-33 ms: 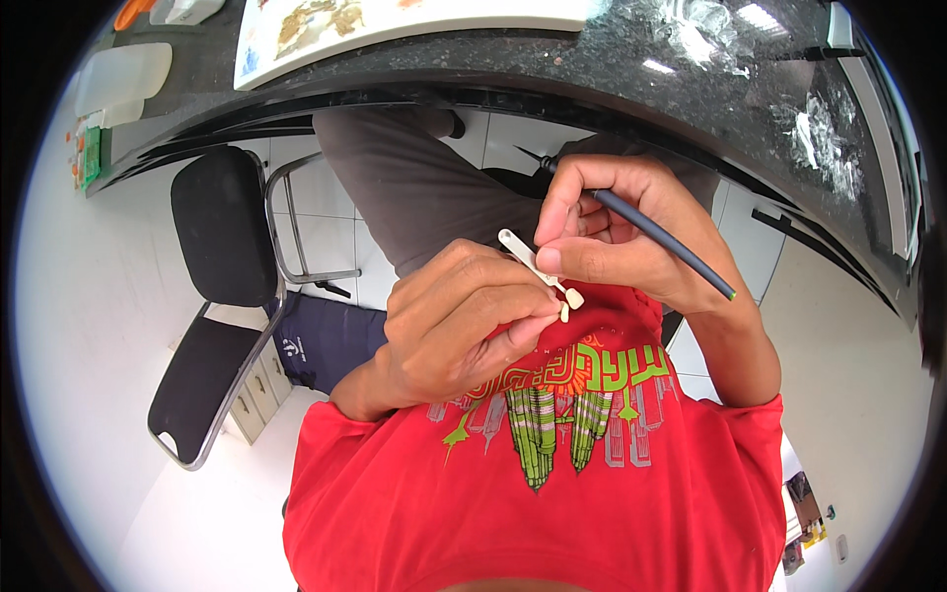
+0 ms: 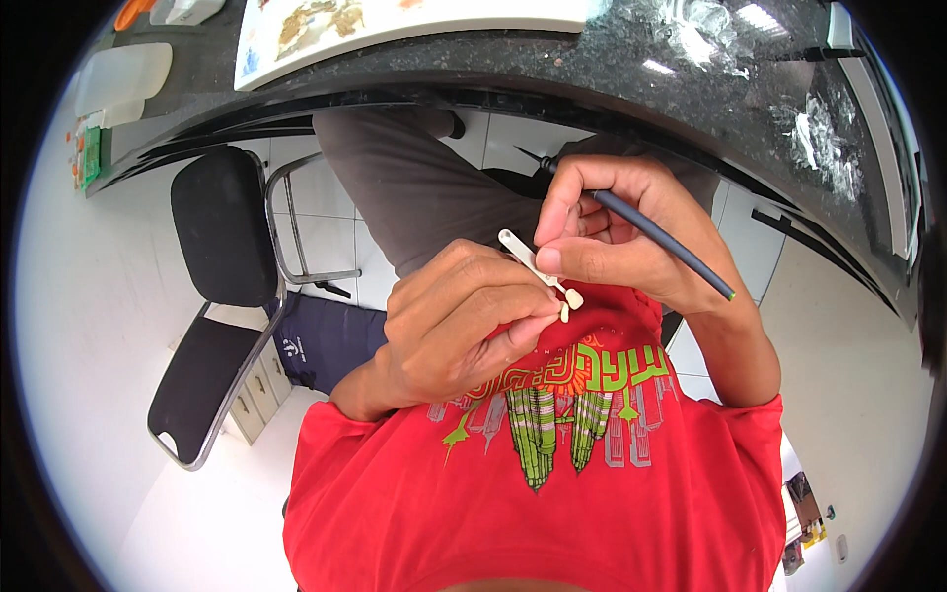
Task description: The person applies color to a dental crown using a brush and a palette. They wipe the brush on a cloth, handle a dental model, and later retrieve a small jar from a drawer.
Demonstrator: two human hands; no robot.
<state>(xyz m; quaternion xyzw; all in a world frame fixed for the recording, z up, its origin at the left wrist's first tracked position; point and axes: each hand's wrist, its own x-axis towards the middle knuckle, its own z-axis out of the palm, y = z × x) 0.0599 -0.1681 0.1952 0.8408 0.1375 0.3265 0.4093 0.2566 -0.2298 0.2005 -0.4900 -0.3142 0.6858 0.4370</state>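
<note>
Left of the left hand (image 2: pixel 472 321) are chair (image 2: pixel 222 227) and floor (image 2: pixel 321 237); beyond it, edge of the bench (image 2: pixel 552 61). This hand, nearly closed, pinches a small piece (image 2: pixel 564 314); the tab (image 2: pixel 519 248) beside it touches the right hand (image 2: pixel 621 222), which, half curled, holds a dark tool (image 2: pixel 676 250).

The place looks like a workroom, probably a small dental laboratory. A speckled black stone counter (image 2: pixel 533 61) bears smeared white powdery residue (image 2: pixel 824 148) and a white slab (image 2: pixel 434 20) stained brown and blue. A flat white stick (image 2: pixel 516 245) beside a cream, tooth-shaped piece (image 2: pixel 575 299) and a slim dark pointed tool (image 2: pixel 671 238) suit such work.
</note>
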